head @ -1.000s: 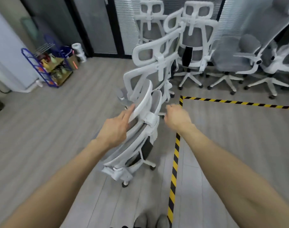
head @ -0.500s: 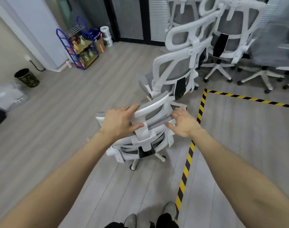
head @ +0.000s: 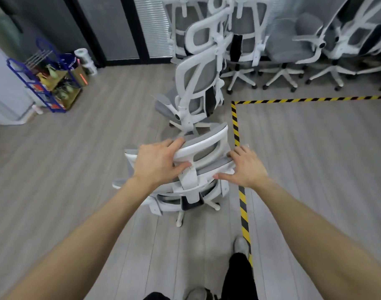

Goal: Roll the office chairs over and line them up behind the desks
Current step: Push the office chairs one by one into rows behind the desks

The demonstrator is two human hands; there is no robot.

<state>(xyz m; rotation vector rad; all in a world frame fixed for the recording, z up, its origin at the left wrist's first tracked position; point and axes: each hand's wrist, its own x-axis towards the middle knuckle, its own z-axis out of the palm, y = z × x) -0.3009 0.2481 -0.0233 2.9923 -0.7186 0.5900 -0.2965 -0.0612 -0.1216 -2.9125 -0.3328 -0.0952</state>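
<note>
Both hands' grip: unbranded chair (head: pixel 203 148) headrest.

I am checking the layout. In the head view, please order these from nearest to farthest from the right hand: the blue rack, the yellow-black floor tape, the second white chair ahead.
From the right hand:
1. Yellow-black floor tape, just beside it.
2. Second white chair, ahead.
3. Blue rack, far left by the wall.

Second chair (head: pixel 196 87) apparently blocks ahead; floor (head: pixel 66 169) leftward open.
</note>
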